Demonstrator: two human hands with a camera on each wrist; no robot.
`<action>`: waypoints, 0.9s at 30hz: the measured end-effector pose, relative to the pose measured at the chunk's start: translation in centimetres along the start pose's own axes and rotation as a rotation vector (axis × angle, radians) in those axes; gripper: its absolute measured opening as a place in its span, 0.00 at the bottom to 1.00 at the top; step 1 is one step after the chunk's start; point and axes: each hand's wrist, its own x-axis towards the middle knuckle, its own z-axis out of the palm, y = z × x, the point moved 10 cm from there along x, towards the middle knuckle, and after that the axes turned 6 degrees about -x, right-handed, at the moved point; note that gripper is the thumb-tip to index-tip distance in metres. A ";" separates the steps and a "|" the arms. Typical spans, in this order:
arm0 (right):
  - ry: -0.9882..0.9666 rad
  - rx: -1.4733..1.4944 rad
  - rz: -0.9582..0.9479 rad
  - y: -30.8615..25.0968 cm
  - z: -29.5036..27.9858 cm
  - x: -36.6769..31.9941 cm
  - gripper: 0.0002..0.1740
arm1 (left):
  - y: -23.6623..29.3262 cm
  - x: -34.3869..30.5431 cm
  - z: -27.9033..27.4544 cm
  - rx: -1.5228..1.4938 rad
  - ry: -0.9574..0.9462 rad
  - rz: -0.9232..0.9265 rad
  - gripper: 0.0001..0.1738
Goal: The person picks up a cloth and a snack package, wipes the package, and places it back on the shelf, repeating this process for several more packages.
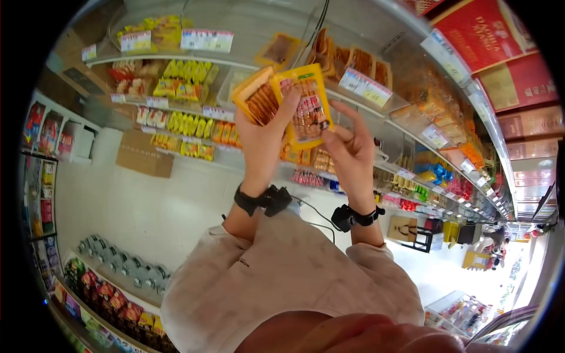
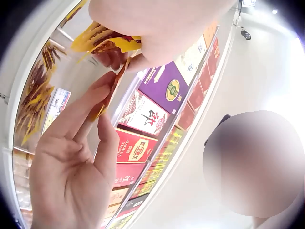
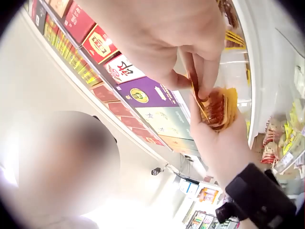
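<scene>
My left hand (image 1: 263, 144) grips several yellow-edged snack packets, its thumb lying across the front one. That front packet (image 1: 310, 109) has a clear window with reddish-brown pieces inside and a red-and-white label. Behind it, fanned to the left, the other packets (image 1: 254, 94) show their brown contents. At the front packet's lower right edge, my right hand (image 1: 358, 156) pinches it between thumb and fingers. In the left wrist view, the right hand (image 2: 71, 160) has the packet's edge between its fingertips. The right wrist view shows the stack (image 3: 220, 109) in the left hand (image 3: 221, 145).
Ahead is a shelf with a clear bin of similar packets (image 1: 359, 59) and a price tag (image 1: 366, 88). One packet (image 1: 278, 50) lies beyond my hands. Yellow snacks (image 1: 187, 70) fill lower shelves. Red boxes (image 1: 485, 35) stand upper right; a cardboard box (image 1: 144, 154) sits on the floor.
</scene>
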 end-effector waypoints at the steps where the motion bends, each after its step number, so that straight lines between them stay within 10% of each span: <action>1: -0.034 -0.015 0.016 0.5 0.6 -0.6 0.25 | 0.0 0.0 0.0 -0.029 -0.030 -0.005 0.30; 27: -0.018 -0.113 -0.129 -1.7 -0.6 -0.7 0.23 | 0.1 -1.5 3.4 0.089 -0.103 0.107 0.26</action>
